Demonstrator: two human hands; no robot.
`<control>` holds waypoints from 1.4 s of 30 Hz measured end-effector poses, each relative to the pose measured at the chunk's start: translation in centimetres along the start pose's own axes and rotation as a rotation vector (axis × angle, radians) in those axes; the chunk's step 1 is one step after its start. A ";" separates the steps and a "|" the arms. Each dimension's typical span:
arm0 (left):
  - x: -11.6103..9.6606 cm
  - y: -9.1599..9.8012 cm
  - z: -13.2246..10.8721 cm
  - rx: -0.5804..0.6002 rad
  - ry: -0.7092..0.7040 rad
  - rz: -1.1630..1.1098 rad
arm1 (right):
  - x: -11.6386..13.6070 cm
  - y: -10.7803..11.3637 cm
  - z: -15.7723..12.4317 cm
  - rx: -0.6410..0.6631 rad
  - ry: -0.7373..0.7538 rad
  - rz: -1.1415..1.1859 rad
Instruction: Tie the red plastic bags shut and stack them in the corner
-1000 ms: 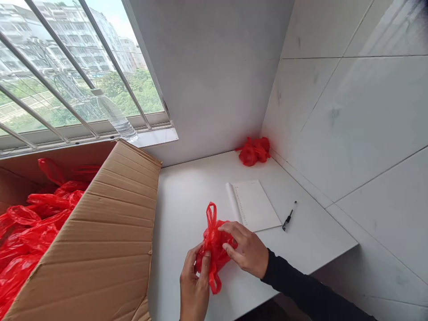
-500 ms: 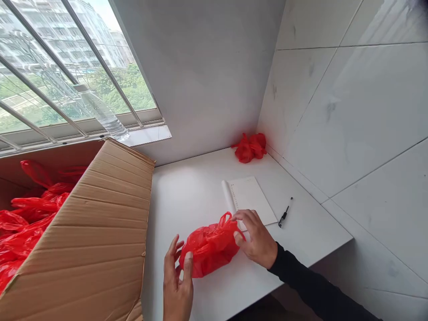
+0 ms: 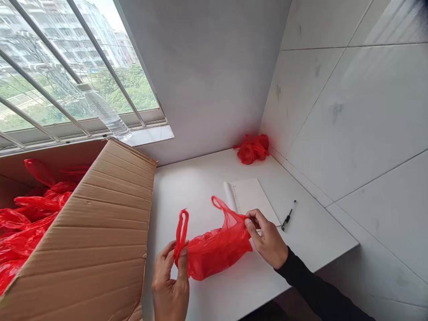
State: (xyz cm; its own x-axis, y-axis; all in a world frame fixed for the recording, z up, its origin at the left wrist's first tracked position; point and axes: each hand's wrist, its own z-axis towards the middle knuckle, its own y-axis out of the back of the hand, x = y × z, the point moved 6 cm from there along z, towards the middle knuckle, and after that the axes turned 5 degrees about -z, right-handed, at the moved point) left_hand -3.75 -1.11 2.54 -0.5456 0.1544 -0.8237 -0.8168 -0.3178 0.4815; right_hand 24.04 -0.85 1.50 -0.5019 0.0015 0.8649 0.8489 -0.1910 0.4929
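A red plastic bag [image 3: 214,254] rests on the white table [image 3: 190,189] near its front edge, its handle loops pulled apart to either side. My left hand [image 3: 172,276] pinches the bag's left handle, whose loop stands up above the fingers. At the other end, my right hand [image 3: 265,236] grips the upper right edge of the bag between thumb and fingers. The right handle loop rises free just left of that hand. What the bag holds is hidden by the plastic.
A cardboard box [image 3: 110,223] full of red plastic bags [image 3: 36,218] stands at left. Behind my right hand lie an open notebook [image 3: 256,196] and a black pen [image 3: 288,217]. Crumpled red bags [image 3: 252,148] sit in the far corner. A water bottle [image 3: 107,111] leans on the windowsill.
Both hands have gone from resting open around the bag to gripping it. The handles, bunched on top before, are now spread apart and raised.
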 end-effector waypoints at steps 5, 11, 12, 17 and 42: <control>-1.7 0.0 0.1 0.017 0.109 0.001 | 4.4 1.5 -1.7 -0.209 0.257 -0.033; -2.3 -0.3 -0.3 0.063 0.275 -0.171 | 8.7 -3.6 -2.5 0.150 0.706 -0.276; -2.3 -0.1 -0.4 0.045 0.305 -0.193 | 8.3 -4.2 -2.3 0.173 0.687 -0.366; -1.3 -0.7 -0.8 0.034 0.447 -0.440 | 6.0 -5.0 -2.3 0.355 0.463 -0.691; -3.9 2.3 -1.2 -0.041 0.080 0.063 | 4.5 -6.2 0.1 0.577 0.193 -0.876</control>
State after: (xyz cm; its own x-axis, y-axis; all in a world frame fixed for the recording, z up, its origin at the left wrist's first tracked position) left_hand -3.26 -3.55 6.45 -0.5779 0.0585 -0.8140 -0.7719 -0.3629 0.5219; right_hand 16.56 0.40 2.34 -0.9505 -0.2518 0.1821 0.1038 0.2950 0.9498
